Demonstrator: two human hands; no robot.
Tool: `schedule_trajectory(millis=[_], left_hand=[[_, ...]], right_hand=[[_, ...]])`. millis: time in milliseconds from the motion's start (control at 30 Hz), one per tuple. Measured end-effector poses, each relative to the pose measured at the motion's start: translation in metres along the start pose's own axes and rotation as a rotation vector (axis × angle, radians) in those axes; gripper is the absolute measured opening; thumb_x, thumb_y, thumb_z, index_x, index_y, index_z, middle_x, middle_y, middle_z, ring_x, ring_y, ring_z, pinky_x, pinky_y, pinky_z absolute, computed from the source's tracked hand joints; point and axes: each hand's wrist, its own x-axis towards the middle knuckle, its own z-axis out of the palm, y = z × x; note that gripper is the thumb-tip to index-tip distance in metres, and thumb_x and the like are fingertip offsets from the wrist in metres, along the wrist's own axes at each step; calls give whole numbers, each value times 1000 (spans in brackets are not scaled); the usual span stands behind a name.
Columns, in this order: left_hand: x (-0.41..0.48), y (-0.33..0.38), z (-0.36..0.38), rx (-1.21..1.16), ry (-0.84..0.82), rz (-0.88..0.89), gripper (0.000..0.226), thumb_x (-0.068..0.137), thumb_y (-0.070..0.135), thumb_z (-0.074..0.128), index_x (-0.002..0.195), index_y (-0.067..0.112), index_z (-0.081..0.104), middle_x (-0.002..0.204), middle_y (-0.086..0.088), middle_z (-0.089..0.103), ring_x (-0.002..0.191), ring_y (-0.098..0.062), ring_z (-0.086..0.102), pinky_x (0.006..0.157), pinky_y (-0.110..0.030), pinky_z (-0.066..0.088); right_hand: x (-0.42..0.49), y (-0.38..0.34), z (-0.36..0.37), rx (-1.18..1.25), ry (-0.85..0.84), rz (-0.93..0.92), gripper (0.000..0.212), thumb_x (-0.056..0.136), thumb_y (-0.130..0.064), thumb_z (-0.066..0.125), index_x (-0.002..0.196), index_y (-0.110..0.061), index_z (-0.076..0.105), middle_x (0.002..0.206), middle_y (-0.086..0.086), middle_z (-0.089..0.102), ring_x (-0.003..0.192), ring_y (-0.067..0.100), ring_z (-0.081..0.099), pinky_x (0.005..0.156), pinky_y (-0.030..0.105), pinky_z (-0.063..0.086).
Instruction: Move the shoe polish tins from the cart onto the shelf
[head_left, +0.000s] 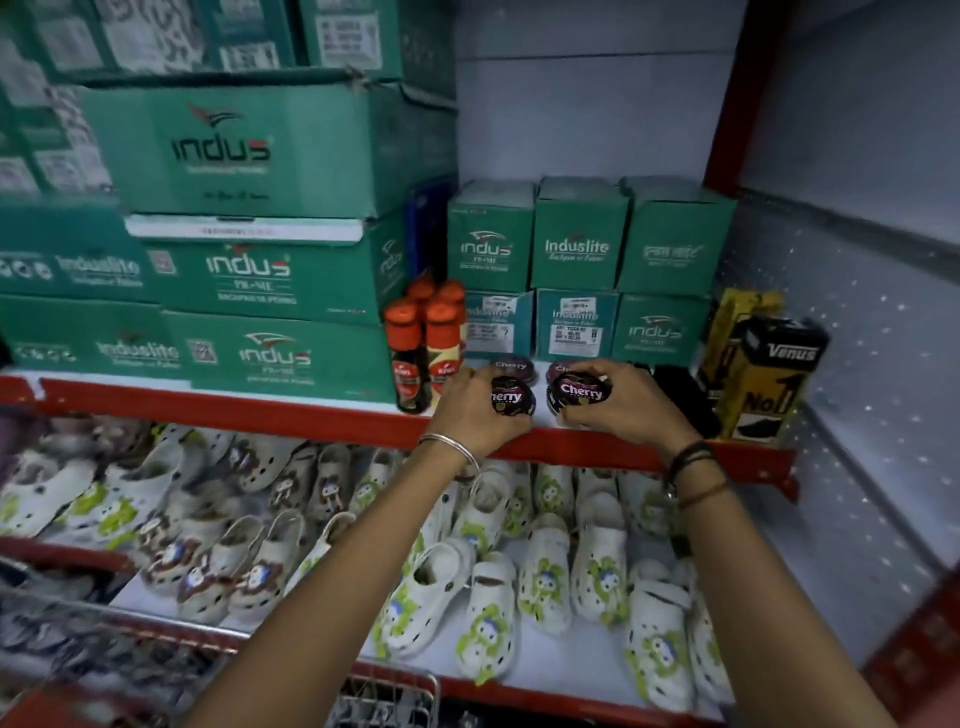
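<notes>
Gloss on the tins, matt card behind

The tins (514, 397) look like glossy dark metal with printed lids. The boxes (270, 280) are matt green cardboard, some creased at the corners. The bottles (410, 358) are shiny plastic with orange caps. The shelf (291, 410) has a smooth red painted edge. The clogs (488, 618) look like soft matt white plastic. A thin bangle (451, 446) gleams like metal.

Two bare forearms without sleeves, left hand (475, 415) with a thin silver bangle (451, 448) at the wrist, right hand (621, 402) with dark thread bands (693, 457) and a brownish cord
</notes>
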Motion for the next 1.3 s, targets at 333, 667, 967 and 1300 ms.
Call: schedule_trajectory(millis=[333,667,967,1300], left_hand=[[44,-3,20,143,-149,-103,69,68,42,70,128,16,49,126,-21,54,118,-38,50,100,-38,46],[48,-5,22,138,-180,-122,74,71,40,74,131,11,42,127,-21,51,122,-37,45,103,-39,43],[41,2,22,119,-138,-110,72,72,35,76,128,5,42,128,-20,52,121,-34,47,101,-35,42],[30,8,17,92,-121,-127,79,73,36,75,134,4,35,134,-18,48,125,-34,44,106,-36,39]], right_hand=[[31,19,6,-215,-103,47,66,64,-27,82,124,-11,59,124,12,64,99,20,61,85,23,45],[33,17,8,-263,-130,95,69,70,-35,79,127,-5,53,131,15,57,114,27,56,90,28,44],[33,21,9,-260,-115,125,71,66,-34,82,124,-4,54,128,16,59,110,29,58,95,36,49],[30,17,10,-256,-134,140,75,68,-39,80,127,-2,52,131,18,57,114,30,56,100,40,47]])
